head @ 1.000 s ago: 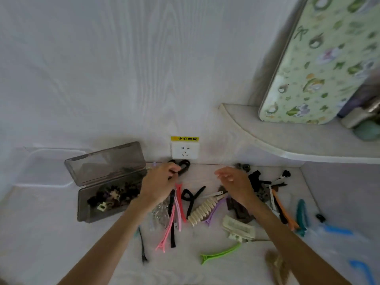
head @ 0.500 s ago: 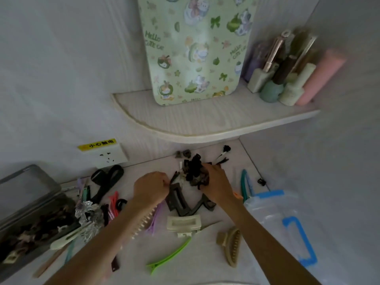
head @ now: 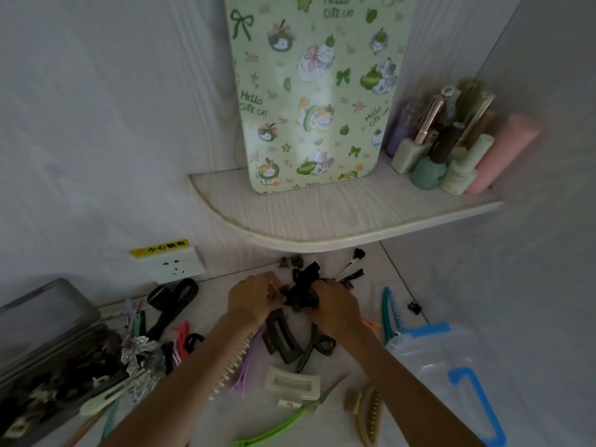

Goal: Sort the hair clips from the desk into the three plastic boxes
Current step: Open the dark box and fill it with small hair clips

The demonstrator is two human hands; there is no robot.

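Observation:
My left hand (head: 253, 301) and my right hand (head: 338, 306) meet over a heap of small dark claw clips (head: 301, 290) near the back of the desk, and both curl their fingers around clips in that heap. Just below the hands lie a large dark rectangular claw clip (head: 282, 338) and a cream claw clip (head: 292, 387). A grey box (head: 48, 359) with its lid open stands at the left and holds several small dark clips. A clear box with blue latches (head: 451, 375) stands at the right.
Loose clips lie across the desk: a green duckbill clip (head: 274, 429), a beige claw clip (head: 366, 411), teal clips (head: 388, 309), pink clips (head: 180, 338). A corner shelf (head: 322, 221) overhangs the back, carrying a patterned board and bottles. A wall socket (head: 175, 264) sits behind.
The view has swung right, from the grey box to the shelf corner. My left hand let go of the black clip by the socket and joined my right hand at the dark clip heap.

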